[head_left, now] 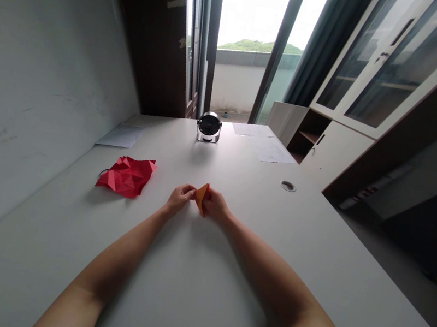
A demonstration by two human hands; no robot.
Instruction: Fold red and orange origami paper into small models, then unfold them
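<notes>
A small folded piece of orange paper (202, 197) is held just above the white table (225, 275), in the middle of it. My left hand (178, 198) pinches its left edge with closed fingers. My right hand (214, 205) grips its right side, fingers curled round it. Both forearms stretch out over the table toward it.
A crumpled, creased red paper (127, 175) lies to the left of my hands. A small black and silver round device (209, 127) stands at the far end. White sheets (121, 136) (265, 144) lie at the far corners. A cable hole (288, 186) sits at the right. A wall runs along the left.
</notes>
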